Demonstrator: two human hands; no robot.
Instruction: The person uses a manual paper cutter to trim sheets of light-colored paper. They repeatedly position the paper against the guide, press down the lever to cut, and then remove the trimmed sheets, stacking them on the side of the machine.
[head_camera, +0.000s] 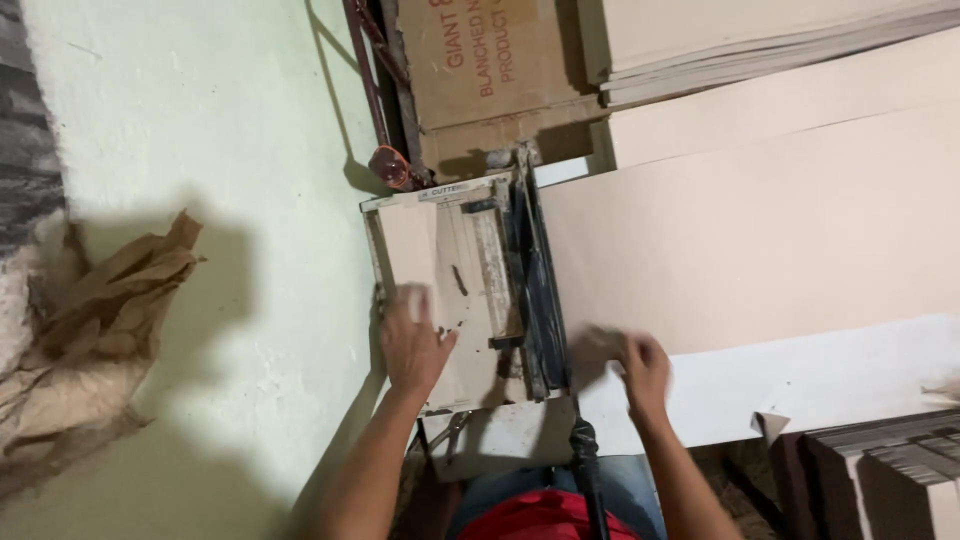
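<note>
Because the left hand (412, 345) lies flat with its fingers spread on the near part of the paper cutter's board (440, 290), pressing rather than grasping anything, the pale sheet (412, 245) beneath and just beyond its fingertips appears to be pinned against sliding. Across the cutter from that palm, the right hand (643, 368) rests on the near edge of a large tan sheet (750, 260) that runs away from it to the side; its fingers are blurred, so I cannot tell whether they pinch the edge or only press on it. Between the two hands lies the dark blade arm (540, 290), lowered along the board's edge, its handle (588, 470) pointing back toward the person. Beyond the fingertips stand a brown carton (480, 80) and stacked boards (760, 45); crumpled brown paper (90, 330) lies well outside the left hand.
</note>
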